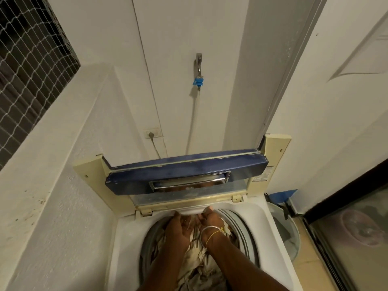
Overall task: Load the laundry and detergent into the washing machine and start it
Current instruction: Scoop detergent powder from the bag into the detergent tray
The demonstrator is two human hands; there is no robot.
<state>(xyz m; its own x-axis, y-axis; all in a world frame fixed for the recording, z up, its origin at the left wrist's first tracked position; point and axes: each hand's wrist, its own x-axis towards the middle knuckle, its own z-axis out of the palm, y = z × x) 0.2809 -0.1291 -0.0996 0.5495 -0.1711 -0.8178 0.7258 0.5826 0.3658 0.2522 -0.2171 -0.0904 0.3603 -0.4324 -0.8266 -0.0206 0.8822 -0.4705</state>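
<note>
A white top-loading washing machine (126, 248) stands below me with its blue-edged lid (184, 171) folded up against the wall. Its drum holds crumpled beige and brown laundry (199, 259). My left hand (180, 227) and my right hand (210, 221) both reach into the drum's far side. They rest side by side on the laundry, fingers spread toward the back rim. Neither hand visibly grips cloth. My right wrist wears thin bangles and a yellow thread. No detergent is in view.
A tap (199, 66) with a blue fitting and white hose hangs on the wall behind the machine. A wall socket (152, 132) sits to its left. A grey bucket (287, 232) stands at the machine's right, beside a glass door (352, 227). A netted window (31, 66) is upper left.
</note>
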